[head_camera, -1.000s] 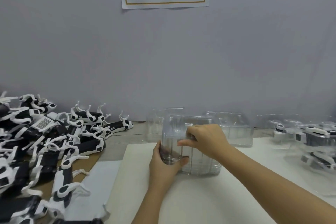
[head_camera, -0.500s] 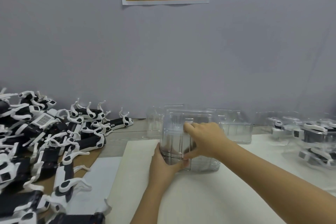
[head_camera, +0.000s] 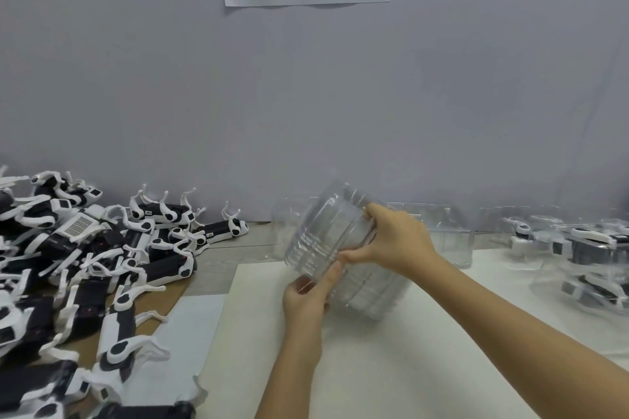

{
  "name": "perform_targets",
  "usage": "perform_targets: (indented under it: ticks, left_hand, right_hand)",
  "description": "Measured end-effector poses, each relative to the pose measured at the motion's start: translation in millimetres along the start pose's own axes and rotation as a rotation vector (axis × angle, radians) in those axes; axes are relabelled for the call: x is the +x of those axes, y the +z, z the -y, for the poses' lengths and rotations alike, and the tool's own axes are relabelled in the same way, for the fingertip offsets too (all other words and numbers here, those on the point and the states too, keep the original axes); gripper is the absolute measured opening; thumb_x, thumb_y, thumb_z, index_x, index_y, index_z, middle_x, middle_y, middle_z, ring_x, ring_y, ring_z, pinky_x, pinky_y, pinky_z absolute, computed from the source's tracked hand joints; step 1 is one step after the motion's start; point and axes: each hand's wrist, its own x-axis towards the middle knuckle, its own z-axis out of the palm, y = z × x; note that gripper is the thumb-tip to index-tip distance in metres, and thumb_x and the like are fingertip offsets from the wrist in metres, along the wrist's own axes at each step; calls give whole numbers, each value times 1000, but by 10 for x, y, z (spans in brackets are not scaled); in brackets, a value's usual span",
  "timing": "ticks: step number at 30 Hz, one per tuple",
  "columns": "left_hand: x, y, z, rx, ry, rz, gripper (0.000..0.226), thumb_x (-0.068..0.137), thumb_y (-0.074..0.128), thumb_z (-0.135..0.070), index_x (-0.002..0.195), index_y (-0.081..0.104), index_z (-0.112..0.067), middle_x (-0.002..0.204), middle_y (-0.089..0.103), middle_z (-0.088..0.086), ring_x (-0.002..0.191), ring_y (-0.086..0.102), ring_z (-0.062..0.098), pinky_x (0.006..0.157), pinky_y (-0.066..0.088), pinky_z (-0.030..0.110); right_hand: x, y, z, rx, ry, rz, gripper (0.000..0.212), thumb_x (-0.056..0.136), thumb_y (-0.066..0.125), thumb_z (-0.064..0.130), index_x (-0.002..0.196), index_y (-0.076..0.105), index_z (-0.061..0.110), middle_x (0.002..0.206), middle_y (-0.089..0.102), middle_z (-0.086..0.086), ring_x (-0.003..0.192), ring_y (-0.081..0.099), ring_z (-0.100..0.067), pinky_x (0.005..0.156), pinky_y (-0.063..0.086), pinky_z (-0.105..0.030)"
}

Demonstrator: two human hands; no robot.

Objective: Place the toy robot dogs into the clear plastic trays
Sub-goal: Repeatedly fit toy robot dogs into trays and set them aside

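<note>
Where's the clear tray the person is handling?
Mid-frame in the head view, the clear tray is held tilted between left hand and right hand above the white sheet, toy dogs piled to its left.

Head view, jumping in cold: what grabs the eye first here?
The left hand and right hand grip a clear plastic tray, tilted at mid-frame above the white sheet. A big pile of black-and-white toy robot dogs sprawls across the left side. At the far right sit filled trays with dogs inside.
</note>
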Motion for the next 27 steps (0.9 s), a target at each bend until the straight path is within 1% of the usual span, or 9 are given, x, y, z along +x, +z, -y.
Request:
perform_targets:
  ticks: [3,6,8,11,14,15,18,21,27]
  left_hand:
    - [-38,104,-182,39,100,32,92,31,97,-50,107,60,-14,95,67,3,78,64,16,71,52,28]
    - [-79,152,-308,136,172,58,96,27,97,-51,108,55,-23,103,67,-4,89,67,9,66,51,16]
    - [-119,159,-389,216,173,134,94,32,92,-53,113,58,-21,104,69,-5,95,67,11,77,54,25]
    - [-187,177,-444,251,199,296,60,56,90,-44,105,70,-17,97,76,-1,94,72,18,86,56,39]
    - [-215,198,-437,200,173,359,34,75,83,-24,104,70,-14,98,76,7,95,72,27,88,56,45]
    - [-220,206,-425,202,175,365,30,76,82,-21,103,70,-14,97,76,8,93,72,28,86,57,45]
    - [-241,251,-395,249,245,291,34,76,84,-22,105,68,-13,98,75,6,96,71,28,85,57,41]
    - [-308,303,-377,281,311,221,52,65,83,-38,106,66,-13,102,74,5,98,70,24,91,55,47]
    - [-369,315,-326,362,369,234,23,75,84,-26,89,67,-23,87,75,-3,84,71,22,83,58,44]
  right_hand:
    - [-161,-48,-23,327,129,-97,60,46,79,73,77,51,31,67,63,15,66,60,-2,54,40,-25]
    - [-357,-29,-65,610,224,-179,61,45,79,72,78,57,26,74,64,10,69,63,-12,61,51,-33]
    - [-486,11,-93,711,277,-201,69,45,78,74,86,57,24,83,62,9,78,62,-16,67,52,-35]
    - [-643,84,-124,807,350,-205,90,46,81,71,114,58,18,108,66,1,94,64,-19,81,55,-41]
    - [-779,111,-112,866,316,-226,83,40,84,59,112,55,31,100,70,15,83,67,-2,72,53,-29]
    - [-806,117,-104,846,315,-230,88,36,86,60,114,52,34,100,69,18,86,67,-1,75,54,-28]
    - [-811,138,-131,800,359,-252,103,29,87,70,119,49,37,106,66,18,94,66,-4,83,56,-35]
    - [-809,134,-195,882,403,-270,97,31,91,62,117,54,34,107,66,14,97,66,-8,85,56,-41]
    - [-886,167,-237,959,434,-327,86,29,88,56,107,55,38,106,66,11,97,66,-13,87,56,-42]
